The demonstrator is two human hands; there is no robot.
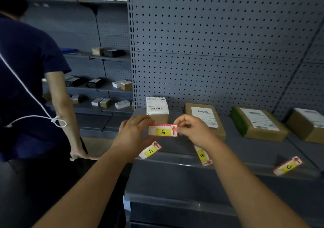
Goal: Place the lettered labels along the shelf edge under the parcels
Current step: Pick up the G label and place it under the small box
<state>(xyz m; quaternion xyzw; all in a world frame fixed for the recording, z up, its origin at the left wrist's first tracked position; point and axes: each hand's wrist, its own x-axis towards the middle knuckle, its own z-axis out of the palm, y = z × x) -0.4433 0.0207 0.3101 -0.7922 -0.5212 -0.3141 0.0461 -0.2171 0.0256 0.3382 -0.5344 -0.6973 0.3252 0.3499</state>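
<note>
- Head view: a grey metal shelf (175, 148) backed by grey pegboard (219, 44) was seen, dimly lit.
- Four parcels (205, 118) were lined along the shelf's back.
- The G label (162, 130) was pinched at each end by the left hand (133, 133) and right hand (192, 129), held above the shelf in front of the leftmost parcel.
- The A label (150, 150), a Q label (203, 155) and a C label (287, 165) were laid askew near the front edge, well apart.
- A bystander (29, 87) in a dark shirt was stood at left, beside further shelves (105, 87) of small boxes.
</note>
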